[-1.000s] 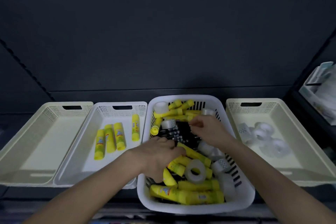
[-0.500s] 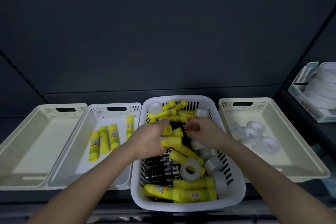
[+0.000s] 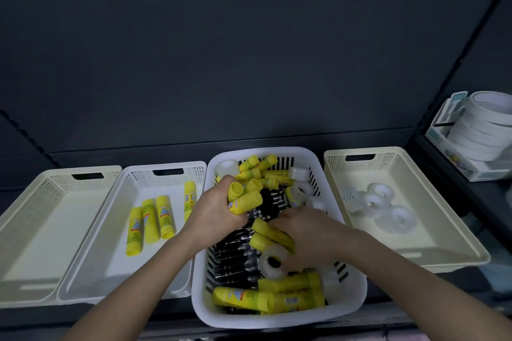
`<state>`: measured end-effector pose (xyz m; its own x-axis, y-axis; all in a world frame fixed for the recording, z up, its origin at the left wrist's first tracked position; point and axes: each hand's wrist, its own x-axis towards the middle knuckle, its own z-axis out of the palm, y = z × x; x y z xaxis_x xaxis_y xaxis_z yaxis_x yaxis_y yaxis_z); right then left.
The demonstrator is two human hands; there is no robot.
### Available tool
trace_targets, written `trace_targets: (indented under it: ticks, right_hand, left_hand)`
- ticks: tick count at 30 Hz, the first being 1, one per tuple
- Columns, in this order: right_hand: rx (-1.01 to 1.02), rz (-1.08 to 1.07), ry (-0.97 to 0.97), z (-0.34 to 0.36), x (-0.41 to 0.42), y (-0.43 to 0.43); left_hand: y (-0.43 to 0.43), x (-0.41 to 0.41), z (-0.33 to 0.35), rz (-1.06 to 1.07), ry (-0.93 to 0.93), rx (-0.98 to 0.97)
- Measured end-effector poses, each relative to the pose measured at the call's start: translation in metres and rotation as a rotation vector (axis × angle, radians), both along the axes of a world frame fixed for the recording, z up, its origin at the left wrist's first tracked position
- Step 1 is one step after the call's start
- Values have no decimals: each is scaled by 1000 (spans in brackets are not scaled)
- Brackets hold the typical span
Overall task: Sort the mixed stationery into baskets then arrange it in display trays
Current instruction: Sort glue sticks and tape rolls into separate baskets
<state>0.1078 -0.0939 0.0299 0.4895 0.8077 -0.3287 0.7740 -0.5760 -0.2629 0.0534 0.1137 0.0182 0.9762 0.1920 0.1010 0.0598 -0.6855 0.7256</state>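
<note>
A white slotted basket [image 3: 352, 296] in the middle holds mixed yellow glue sticks, black pens [image 3: 235, 260] and clear tape rolls [image 3: 273, 261]. My left hand [image 3: 214, 212] grips a bunch of yellow glue sticks [image 3: 245, 199] raised over the basket's left side. My right hand [image 3: 307, 232] reaches down into the basket and curls round two more glue sticks [image 3: 267, 232]. The white tray [image 3: 91, 255] left of the basket has several glue sticks lying in it. The cream tray [image 3: 443, 232] on the right holds several tape rolls [image 3: 379, 203].
A cream tray [image 3: 30, 232] at far left has nothing in it. A stack of white tape rolls in a box [image 3: 476, 130] sits on the shelf at the right. A dark back panel rises behind the trays.
My left hand has lifted its glue sticks higher. My right hand moved from the basket's back toward its middle and closed on glue sticks there. The camera view shifted a little left.
</note>
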Motion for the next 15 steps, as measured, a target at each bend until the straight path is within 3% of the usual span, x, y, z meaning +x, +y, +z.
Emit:
trace_targets:
  ticks: [6,9,15]
  right_hand:
    - [189,-147,16,-2,12,-9]
    - [250,-206,145,-2,7,-12]
    - [72,-104,29,-8,-10,-5]
  left_hand:
    - [-7,3,-3,-7,6,-48]
    - [-9,6,-4,-4,-3,-54]
    - [-18,13,-4,3,-13,-68]
